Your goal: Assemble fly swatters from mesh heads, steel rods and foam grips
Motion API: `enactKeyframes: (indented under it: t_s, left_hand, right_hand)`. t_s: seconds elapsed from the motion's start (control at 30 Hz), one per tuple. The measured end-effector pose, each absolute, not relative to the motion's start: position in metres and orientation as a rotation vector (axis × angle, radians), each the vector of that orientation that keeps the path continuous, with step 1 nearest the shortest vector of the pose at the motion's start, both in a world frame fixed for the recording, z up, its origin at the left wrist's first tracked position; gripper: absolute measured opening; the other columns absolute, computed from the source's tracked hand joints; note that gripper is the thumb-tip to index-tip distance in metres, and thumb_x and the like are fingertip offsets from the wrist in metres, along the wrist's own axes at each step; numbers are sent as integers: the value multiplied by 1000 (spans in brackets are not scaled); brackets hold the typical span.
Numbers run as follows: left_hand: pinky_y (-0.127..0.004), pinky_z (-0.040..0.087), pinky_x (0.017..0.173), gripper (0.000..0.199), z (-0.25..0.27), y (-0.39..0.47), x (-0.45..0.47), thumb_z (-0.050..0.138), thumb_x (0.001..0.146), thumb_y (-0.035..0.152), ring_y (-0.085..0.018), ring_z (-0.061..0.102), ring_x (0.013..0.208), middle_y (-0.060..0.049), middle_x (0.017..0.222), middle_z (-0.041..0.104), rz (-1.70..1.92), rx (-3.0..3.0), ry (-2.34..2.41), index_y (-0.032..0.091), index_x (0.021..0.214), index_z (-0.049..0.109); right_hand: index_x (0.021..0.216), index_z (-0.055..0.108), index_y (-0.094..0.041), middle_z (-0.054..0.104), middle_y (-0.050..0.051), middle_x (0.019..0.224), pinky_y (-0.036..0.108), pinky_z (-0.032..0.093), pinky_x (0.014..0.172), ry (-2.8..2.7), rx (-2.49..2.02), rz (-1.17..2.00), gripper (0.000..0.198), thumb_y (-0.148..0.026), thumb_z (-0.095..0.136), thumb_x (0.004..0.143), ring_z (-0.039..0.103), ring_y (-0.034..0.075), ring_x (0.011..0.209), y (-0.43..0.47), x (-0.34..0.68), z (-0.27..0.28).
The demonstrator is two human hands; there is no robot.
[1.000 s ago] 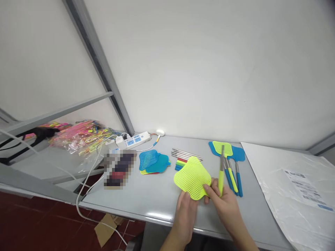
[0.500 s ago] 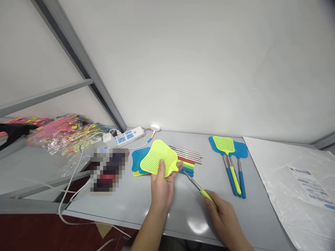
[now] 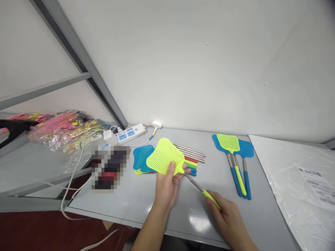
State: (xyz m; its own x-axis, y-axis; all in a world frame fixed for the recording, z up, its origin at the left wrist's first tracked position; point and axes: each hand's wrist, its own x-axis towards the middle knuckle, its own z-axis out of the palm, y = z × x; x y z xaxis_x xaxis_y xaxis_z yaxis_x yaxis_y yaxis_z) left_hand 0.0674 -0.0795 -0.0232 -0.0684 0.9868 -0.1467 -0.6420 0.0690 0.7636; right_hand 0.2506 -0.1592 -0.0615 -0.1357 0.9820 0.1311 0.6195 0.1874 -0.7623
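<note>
A yellow-green mesh fly swatter head (image 3: 165, 156) is gripped by my left hand (image 3: 167, 186), thumb on top near its neck. My right hand (image 3: 227, 213) is closed round the yellow-green grip of a metal fly swatter handle (image 3: 195, 183). The thin tip of the handle meets the neck of the head; how deep it sits I cannot tell. Behind my left hand lie blue swatter heads (image 3: 142, 157), with a yellow one partly under them. Several metal rods (image 3: 192, 152) and coloured grips (image 3: 192, 163) lie just beyond, partly hidden.
Assembled fly swatters (image 3: 237, 167), blue and yellow-green, lie on the right. Beside them is a large white plastic parcel (image 3: 285, 174). A power strip (image 3: 131, 134) with cables, a blurred-out item (image 3: 111, 170) and plastic-wrapped colourful goods (image 3: 62, 130) are on the left.
The handle tip has come up to the neck of the swatter head, closing the small gap between them. The whole view has shifted slightly.
</note>
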Motion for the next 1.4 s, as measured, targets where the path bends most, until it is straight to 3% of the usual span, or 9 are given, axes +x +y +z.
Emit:
enactKeyframes:
  t_s: [0.2,0.37,0.53,0.67,0.83,0.97,1.07,1.27,1.4]
  left_hand:
    - [-36,57,72,22,-23,-83,68,65,86,34,-19,69,70,-6,77,69,1375,587,796,14,94,62]
    - [-35,57,68,22,-22,-83,66,65,85,34,-18,68,69,-4,79,67,1395,647,805,15,97,62]
    - [-32,56,70,19,-23,-83,63,64,86,32,-17,66,72,-3,76,66,1465,753,844,15,94,62]
    - [-33,55,72,18,-24,-84,65,64,86,32,-17,65,72,-3,76,66,1505,759,813,16,95,62]
    - [-35,55,74,20,-23,-82,72,64,86,34,-18,66,73,-3,75,66,1473,746,813,15,91,63]
    - [-35,55,73,21,-24,-80,74,67,84,36,-18,66,72,-2,75,65,1471,737,834,16,87,63]
    - [-32,56,70,20,-25,-80,73,65,85,36,-17,66,70,-2,75,64,1489,734,831,16,87,64]
    - [-32,56,66,24,-23,-81,71,63,86,38,-17,65,68,-3,73,64,1522,743,794,14,82,65]
    - [-34,57,66,30,-20,-80,72,64,85,42,-18,66,66,-4,70,65,1478,738,781,12,80,65]
  right_hand:
    - [111,61,-22,69,-2,72,19,46,54,-1905,-1451,600,24,-30,43,97,64,12,57,-162,249,-63]
    - [113,61,-18,69,1,72,22,43,53,-1961,-1382,186,23,-25,48,95,64,13,57,-162,248,-65]
    - [118,62,-17,70,4,76,23,44,60,-1991,-1331,88,27,-24,53,93,65,15,63,-160,256,-59]
    - [112,66,-21,71,1,79,22,45,61,-1885,-1409,526,26,-33,50,95,64,14,66,-158,256,-42]
    - [89,71,-21,68,2,83,23,46,70,-1550,-1475,1201,40,-51,45,93,62,17,81,-153,243,-18]
    - [82,70,-18,46,-3,56,22,31,48,-1388,-1498,1429,46,-58,47,89,41,10,53,-147,241,-13]
    - [84,67,-17,25,-8,49,22,15,43,-1270,-1440,1593,45,-58,49,89,21,7,46,-145,241,-13]
    - [79,61,-17,18,-12,44,22,10,39,-782,-1089,1995,37,-52,55,89,10,5,40,-146,233,-18]
    - [79,59,-17,15,-13,45,22,9,39,-707,-1055,2049,38,-55,55,87,8,6,40,-144,230,-19]
